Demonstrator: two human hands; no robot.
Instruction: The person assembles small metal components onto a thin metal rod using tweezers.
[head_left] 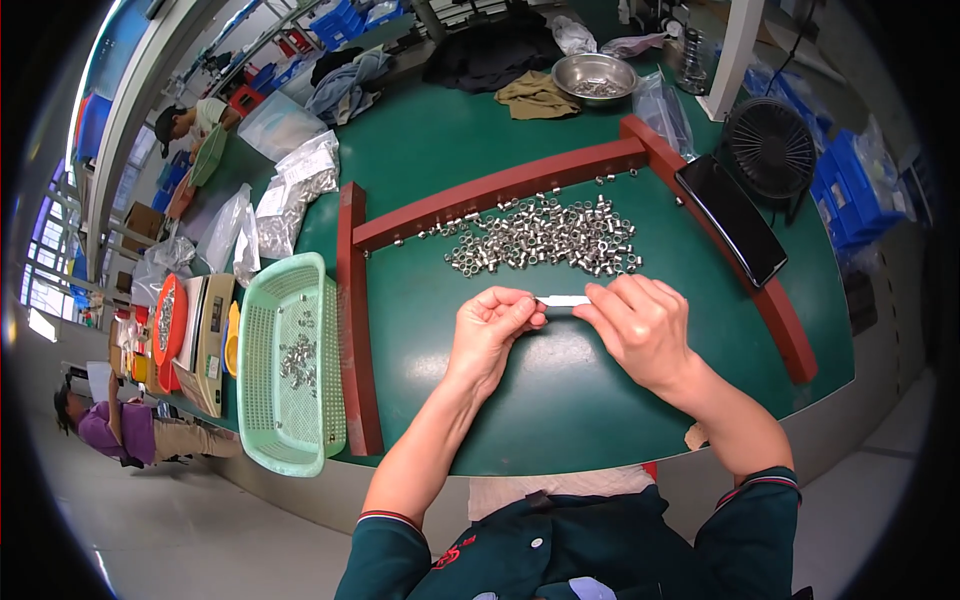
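My right hand (643,326) is closed around a slim, whitish, pen-like tool (565,300), which points left toward my other hand. At its tip, the fingers of my left hand (492,332) are pinched together. Whatever small piece they hold is mostly hidden by the fingertips. Just beyond both hands lies a loose heap of small shiny metal rings (545,236) on the green tabletop (560,400). A dark red wooden frame (500,192) borders the heap at the back and on both sides.
Left of the frame stands a light green plastic basket (262,380) with some metal pieces inside. A black phone (735,225) leans on the right rail beside a black fan (768,150). Behind are a steel bowl (594,80) and bagged parts (290,195). Two people are farther left.
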